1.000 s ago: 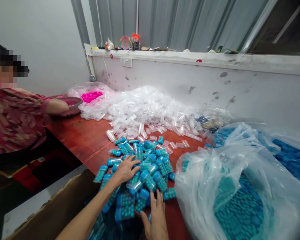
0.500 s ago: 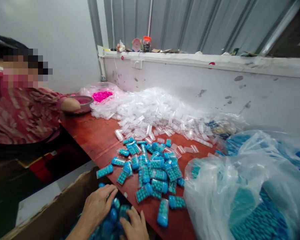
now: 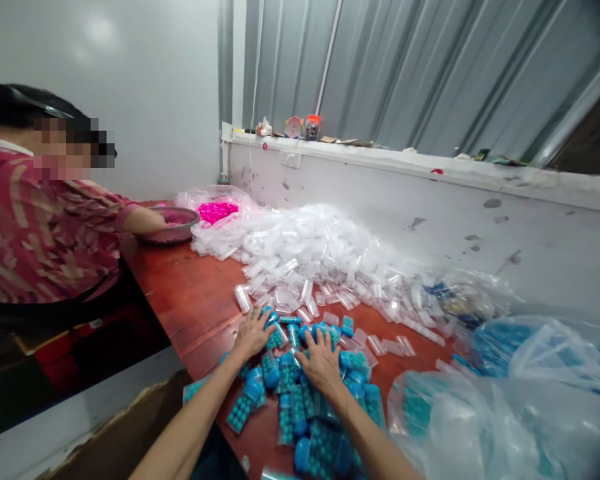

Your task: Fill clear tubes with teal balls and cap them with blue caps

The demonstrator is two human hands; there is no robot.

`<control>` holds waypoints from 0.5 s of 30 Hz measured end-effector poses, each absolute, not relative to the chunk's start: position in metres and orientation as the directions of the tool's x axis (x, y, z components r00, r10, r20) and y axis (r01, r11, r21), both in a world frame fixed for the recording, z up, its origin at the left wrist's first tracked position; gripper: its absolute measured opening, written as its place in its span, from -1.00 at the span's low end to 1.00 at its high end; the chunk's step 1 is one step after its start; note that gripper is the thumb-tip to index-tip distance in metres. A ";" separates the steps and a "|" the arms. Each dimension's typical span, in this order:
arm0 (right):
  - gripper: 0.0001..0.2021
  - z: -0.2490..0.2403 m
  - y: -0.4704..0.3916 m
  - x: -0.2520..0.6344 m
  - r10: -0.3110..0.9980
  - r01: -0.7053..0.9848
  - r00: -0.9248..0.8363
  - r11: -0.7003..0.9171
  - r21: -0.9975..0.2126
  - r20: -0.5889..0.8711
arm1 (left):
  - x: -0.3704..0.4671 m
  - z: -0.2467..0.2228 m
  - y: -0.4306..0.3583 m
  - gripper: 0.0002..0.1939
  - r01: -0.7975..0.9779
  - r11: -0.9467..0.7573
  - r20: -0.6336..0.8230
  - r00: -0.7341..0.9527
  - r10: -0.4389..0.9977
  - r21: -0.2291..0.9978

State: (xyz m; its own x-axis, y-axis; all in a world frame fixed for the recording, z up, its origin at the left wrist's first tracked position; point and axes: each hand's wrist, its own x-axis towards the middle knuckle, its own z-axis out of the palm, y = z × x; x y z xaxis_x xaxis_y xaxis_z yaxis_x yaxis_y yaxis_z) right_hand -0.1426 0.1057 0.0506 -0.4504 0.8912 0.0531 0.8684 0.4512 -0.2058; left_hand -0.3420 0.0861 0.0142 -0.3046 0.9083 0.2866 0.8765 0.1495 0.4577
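Note:
Several small clear bottles [image 3: 287,377] with blue caps, filled with teal beads, lie heaped on the red-brown table [image 3: 180,303]. My left hand [image 3: 253,333] lies over the heap's far left edge, fingers spread and touching the bottles there. Fingers apart, my right hand [image 3: 323,360] rests on top of the bottles in the middle of the heap. Neither hand grips a bottle. My palms and forearms cover part of the pile.
Behind the heap lies a large mound of empty clear containers [image 3: 320,247]. Plastic bags [image 3: 460,420] with teal and blue pieces stand right. A co-worker [image 3: 50,233] reaches into a bowl [image 3: 173,230] at left, beside a bag of pink pieces [image 3: 217,212]. A cardboard box [image 3: 130,427] stands front left.
Both my hands have moved from above the cardboard box forward and up onto the bottle heap, and they now lie spread on it. The view has shifted.

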 end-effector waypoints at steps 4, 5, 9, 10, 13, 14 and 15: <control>-0.53 0.047 0.096 -0.148 0.864 0.838 -0.504 0.493 -0.233 0.014 | -0.326 0.006 0.062 -0.57 0.899 0.179 0.271 -0.303 0.914 0.399; -0.56 0.048 0.091 -0.149 0.858 0.830 -0.514 0.500 -0.246 0.009 | -0.323 0.006 0.054 -0.59 0.906 0.180 0.267 -0.295 0.917 0.383; -0.65 0.051 0.069 -0.148 0.831 0.789 -0.555 0.539 -0.295 0.031 | -0.313 0.005 0.021 -0.61 0.930 0.142 0.256 -0.236 0.938 0.339; -0.65 0.052 0.064 -0.148 0.818 0.772 -0.574 0.556 -0.307 0.039 | -0.312 0.003 0.013 -0.61 0.934 0.130 0.255 -0.222 0.941 0.331; -0.61 0.051 0.048 -0.148 0.788 0.731 -0.614 0.588 -0.346 0.044 | -0.311 -0.003 -0.013 -0.60 0.942 0.118 0.270 -0.208 0.940 0.314; -0.58 0.049 0.041 -0.149 0.781 0.718 -0.622 0.595 -0.360 0.051 | -0.312 -0.006 -0.024 -0.59 0.945 0.117 0.285 -0.208 0.936 0.305; -0.56 0.047 0.032 -0.150 0.773 0.702 -0.632 0.604 -0.376 0.062 | -0.313 -0.009 -0.035 -0.59 0.949 0.117 0.305 -0.209 0.929 0.294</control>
State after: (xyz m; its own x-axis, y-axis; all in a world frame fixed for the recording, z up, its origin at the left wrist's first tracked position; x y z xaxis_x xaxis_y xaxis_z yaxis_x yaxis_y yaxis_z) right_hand -0.1504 0.0324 0.0470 -0.6316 0.7729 0.0617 0.7025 0.6041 -0.3763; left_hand -0.3130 -0.0349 -0.0092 -0.2090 0.9291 0.3050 0.9486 0.1169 0.2942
